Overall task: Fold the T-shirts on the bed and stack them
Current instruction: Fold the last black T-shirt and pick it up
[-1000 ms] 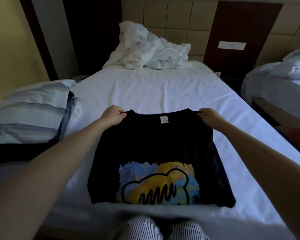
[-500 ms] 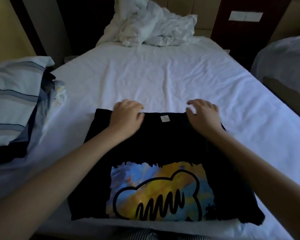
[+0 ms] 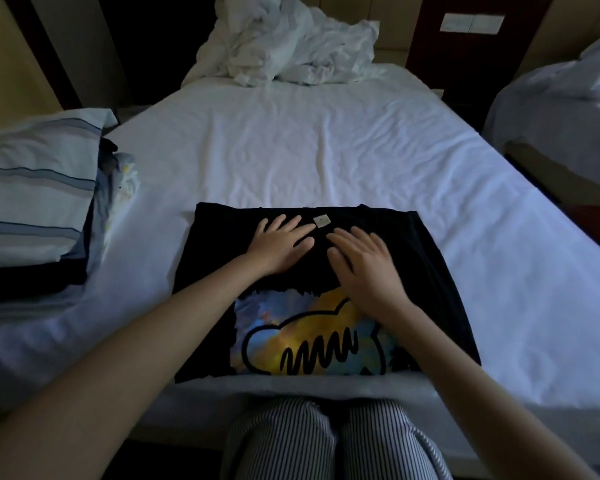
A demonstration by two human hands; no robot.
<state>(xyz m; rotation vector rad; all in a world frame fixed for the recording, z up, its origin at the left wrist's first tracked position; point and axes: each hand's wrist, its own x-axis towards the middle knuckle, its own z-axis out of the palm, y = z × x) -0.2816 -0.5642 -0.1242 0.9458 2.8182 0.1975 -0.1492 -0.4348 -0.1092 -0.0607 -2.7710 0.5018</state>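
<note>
**Bed with one black T-shirt, both hands flat on it**

Bed (image 3: pixel 326 150): white sheet, lightly creased, running from the near edge to the far wall; it bears everything listed below except the second bed, the switch plate and the trousers.

Second bed (image 3: pixel 548 109): far right, apart from the first, white bedding on it; only partly in view.

Pillow (image 3: pixel 32 195): left edge of the bed, pale with blue stripes; it lies on top of a pile of cloth (image 3: pixel 118 174), dark and light layers showing at its right side and near side; what kind of garments cannot be told.

Crumpled sheet (image 3: pixel 284 46): white, heaped at the far end of the bed.

T-shirt (image 3: pixel 426 258): black, spread flat at the near edge of the bed, centre; collar end far, sides turned in so the outline is roughly a rectangle; a blue and yellow print (image 3: pixel 291 327) with a black squiggle outline on its near half.

Trousers (image 3: pixel 309 441): striped, the person's legs, below the near edge of the bed.

Right hand (image 3: pixel 364 261): palm down, fingers straight and spread, pressing the T-shirt just near the collar; it grips nothing.

Left hand (image 3: pixel 278 242): palm down, fingers straight, pressing the T-shirt just left of the right hand; it grips nothing.

Switch plate (image 3: pixel 471 23): pale, on the dark far wall panel, right.

Label (image 3: pixel 321 221): small, white, at the collar, between the fingertips of the two hands.
</note>
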